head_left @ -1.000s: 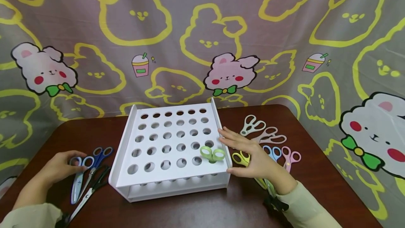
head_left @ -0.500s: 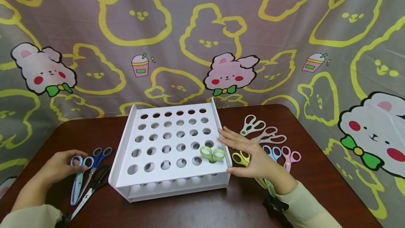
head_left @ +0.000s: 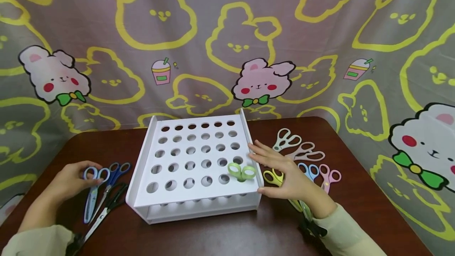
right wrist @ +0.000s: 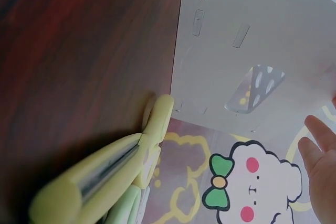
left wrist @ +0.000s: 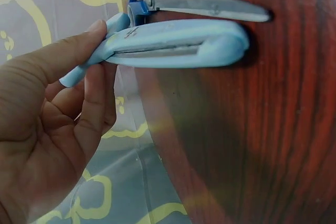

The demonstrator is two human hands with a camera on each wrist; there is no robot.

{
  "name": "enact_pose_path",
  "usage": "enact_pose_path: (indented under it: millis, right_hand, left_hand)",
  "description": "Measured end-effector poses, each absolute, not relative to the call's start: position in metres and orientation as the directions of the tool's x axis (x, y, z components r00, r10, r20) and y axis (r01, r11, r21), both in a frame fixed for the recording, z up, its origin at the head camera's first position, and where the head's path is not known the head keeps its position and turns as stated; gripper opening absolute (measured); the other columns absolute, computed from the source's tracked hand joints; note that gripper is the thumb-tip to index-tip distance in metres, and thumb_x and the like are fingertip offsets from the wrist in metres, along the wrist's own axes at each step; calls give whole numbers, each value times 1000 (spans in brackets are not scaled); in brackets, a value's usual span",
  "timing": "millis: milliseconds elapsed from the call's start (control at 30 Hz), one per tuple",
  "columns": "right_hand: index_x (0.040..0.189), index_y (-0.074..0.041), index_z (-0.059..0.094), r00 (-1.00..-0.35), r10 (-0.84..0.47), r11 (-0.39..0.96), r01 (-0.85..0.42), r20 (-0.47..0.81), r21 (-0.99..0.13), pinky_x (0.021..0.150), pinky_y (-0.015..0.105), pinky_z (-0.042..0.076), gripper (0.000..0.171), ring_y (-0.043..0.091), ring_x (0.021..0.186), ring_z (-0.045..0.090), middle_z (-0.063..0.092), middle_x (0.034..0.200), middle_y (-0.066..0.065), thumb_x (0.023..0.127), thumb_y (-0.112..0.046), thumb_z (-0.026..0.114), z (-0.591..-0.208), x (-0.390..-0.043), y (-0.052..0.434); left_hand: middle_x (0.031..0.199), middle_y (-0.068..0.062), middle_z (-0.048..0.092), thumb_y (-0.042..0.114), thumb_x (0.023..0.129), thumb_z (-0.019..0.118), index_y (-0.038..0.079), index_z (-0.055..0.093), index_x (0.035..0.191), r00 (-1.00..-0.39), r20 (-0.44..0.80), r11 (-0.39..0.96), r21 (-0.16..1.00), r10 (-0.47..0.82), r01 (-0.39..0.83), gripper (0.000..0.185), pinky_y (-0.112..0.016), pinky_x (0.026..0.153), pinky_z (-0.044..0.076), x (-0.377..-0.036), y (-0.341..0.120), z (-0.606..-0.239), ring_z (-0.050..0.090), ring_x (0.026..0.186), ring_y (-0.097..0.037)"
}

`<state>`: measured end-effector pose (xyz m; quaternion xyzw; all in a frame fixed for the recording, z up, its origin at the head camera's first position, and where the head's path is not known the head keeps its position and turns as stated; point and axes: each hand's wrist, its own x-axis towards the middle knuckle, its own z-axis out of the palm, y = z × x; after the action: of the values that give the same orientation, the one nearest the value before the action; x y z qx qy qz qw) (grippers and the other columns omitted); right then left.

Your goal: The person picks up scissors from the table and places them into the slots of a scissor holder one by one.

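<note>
A white rack (head_left: 185,192) with rows of round holes stands mid-table. Green-handled scissors (head_left: 241,172) stand in a hole near its front right corner. My left hand (head_left: 83,175) pinches the handle of light blue scissors (head_left: 91,192) lying left of the rack. The left wrist view shows my fingers (left wrist: 89,77) curled on that handle, and the light blue scissors (left wrist: 178,43) are sheathed. My right hand (head_left: 282,171) hovers flat with straight fingers beside the rack's right wall, over yellow scissors (head_left: 273,177). In the right wrist view, the yellow scissors (right wrist: 105,177) lie on the table against the rack wall (right wrist: 252,51).
Dark blue scissors (head_left: 116,171) and black scissors (head_left: 106,208) lie by my left hand. Right of the rack lie pale green (head_left: 286,139), pale pink (head_left: 307,154), blue (head_left: 308,171) and pink (head_left: 329,177) scissors. A printed cloth hangs behind the brown table (head_left: 213,236).
The head view has shifted slightly. Both hands and all the scissors stay where they were.
</note>
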<state>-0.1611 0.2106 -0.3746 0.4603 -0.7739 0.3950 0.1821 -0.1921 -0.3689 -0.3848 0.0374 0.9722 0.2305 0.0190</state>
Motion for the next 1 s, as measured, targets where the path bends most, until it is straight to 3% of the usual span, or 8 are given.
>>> enact_pose_path:
  millis: [400, 733, 1000]
  right_hand:
    - [140, -1, 55, -498, -576, 225, -859, 648, -460, 114, 24, 36, 71, 26, 145, 41, 46, 151, 20, 84, -37, 79, -373, -161, 211]
    - [140, -1, 55, -489, -577, 213, -864, 655, -457, 113, 24, 37, 71, 26, 144, 42, 46, 151, 20, 84, -37, 80, -376, -162, 211]
    - [140, -1, 55, -491, -578, 218, -863, 652, -456, 112, 23, 38, 72, 25, 143, 43, 47, 151, 20, 84, -39, 79, -377, -163, 211]
  left_hand:
    - [79, -2, 59, 24, 81, 82, -1, 66, 109, -996, 36, 899, 428, 79, 87, 40, -25, 59, 35, -193, -362, -376, 46, 65, -4]
    - [80, -3, 56, 27, 83, 81, 0, 65, 111, -996, 55, 909, 406, 74, 90, 42, -26, 56, 34, -185, -359, -363, 44, 65, -7]
    - [80, -3, 64, 26, 83, 81, 1, 65, 114, -995, 76, 909, 407, 61, 87, 43, -24, 55, 38, -178, -353, -353, 47, 65, -2]
